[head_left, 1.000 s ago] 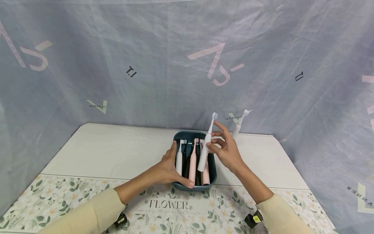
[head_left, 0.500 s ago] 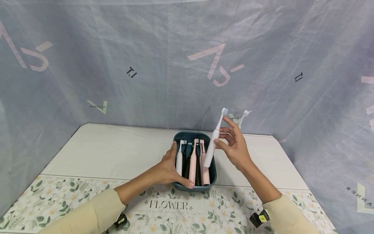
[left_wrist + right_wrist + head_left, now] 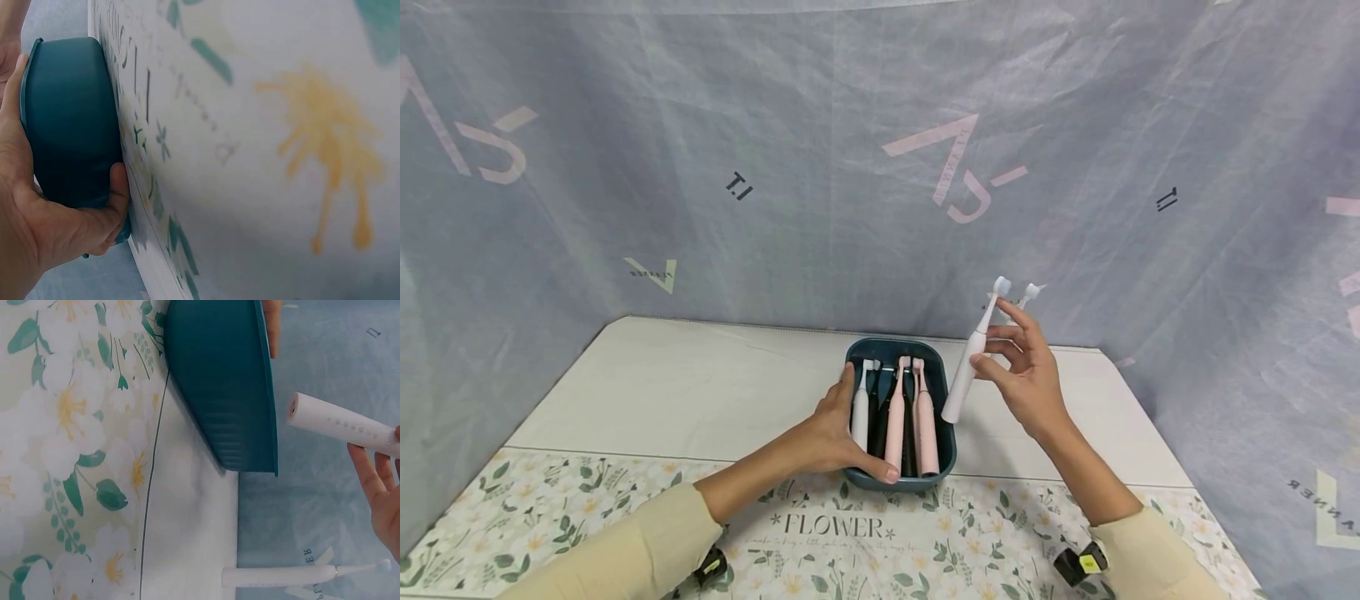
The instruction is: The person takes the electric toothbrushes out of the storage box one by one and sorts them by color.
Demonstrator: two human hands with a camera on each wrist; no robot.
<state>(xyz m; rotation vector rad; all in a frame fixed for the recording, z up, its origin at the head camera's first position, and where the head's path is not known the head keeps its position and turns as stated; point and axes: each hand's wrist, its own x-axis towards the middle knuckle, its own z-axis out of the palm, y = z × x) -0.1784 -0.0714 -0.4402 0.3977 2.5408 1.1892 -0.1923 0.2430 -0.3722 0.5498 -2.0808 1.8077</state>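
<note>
My right hand (image 3: 1026,379) pinches a white electric toothbrush (image 3: 964,379) by its handle, head up and tilted, just past the right rim of a dark teal basket (image 3: 917,484). In the right wrist view, the toothbrush handle (image 3: 334,422) shows a row of small marks, raised above the table. My left hand (image 3: 835,429) grips the basket's left side, thumb at the front rim; in the left wrist view its fingers curl against the basket wall (image 3: 72,119). Inside the basket lie a white toothbrush (image 3: 861,412), pink toothbrushes (image 3: 895,425) (image 3: 927,429) and black ones.
Another white electric toothbrush (image 3: 278,575) stands upright on the white back part of the table, to the basket's right, partly hidden by my right hand in the head view. A floral cloth (image 3: 625,500) covers the front. A grey curtain (image 3: 820,167) hangs close behind.
My right hand has carried the white toothbrush from over the basket rightward, past its right rim. The left hand and the basket have stayed in place.
</note>
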